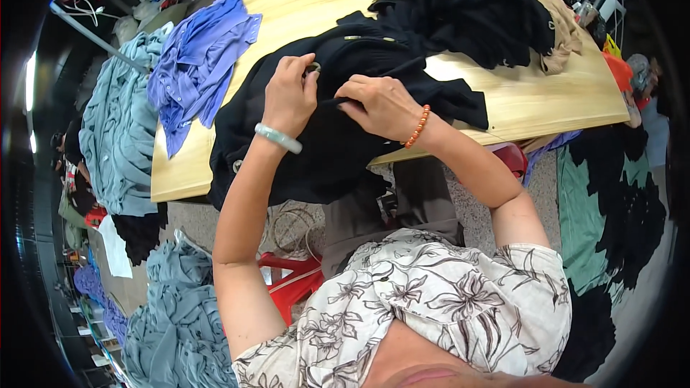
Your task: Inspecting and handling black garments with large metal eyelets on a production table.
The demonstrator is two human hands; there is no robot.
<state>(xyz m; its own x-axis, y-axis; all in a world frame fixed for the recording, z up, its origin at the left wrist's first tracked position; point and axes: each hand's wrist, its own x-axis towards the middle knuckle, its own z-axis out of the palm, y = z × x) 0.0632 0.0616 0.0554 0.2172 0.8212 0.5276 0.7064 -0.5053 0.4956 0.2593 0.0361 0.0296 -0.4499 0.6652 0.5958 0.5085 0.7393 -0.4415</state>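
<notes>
A black knit garment (287, 151) with large round buttons lies spread over the near edge of the wooden table and hangs down toward my lap. My left hand (290, 93), a pale bangle on its wrist, is closed above the cloth. A dark, light-rimmed button (313, 68) shows between its thumb and fingers. To its right, my right hand (381, 106), with an orange bead bracelet, pinches a fold of the same black garment. The fingertips of both hands point toward each other, a short gap apart.
More black garments (460, 7) are heaped at the table's (309, 3) far right, beside a tan one (557, 18). Purple (201, 57) and grey-green garments (126, 129) hang at the left. Further piles (180, 323) lie lower left. A red stool (295, 280) stands below the table.
</notes>
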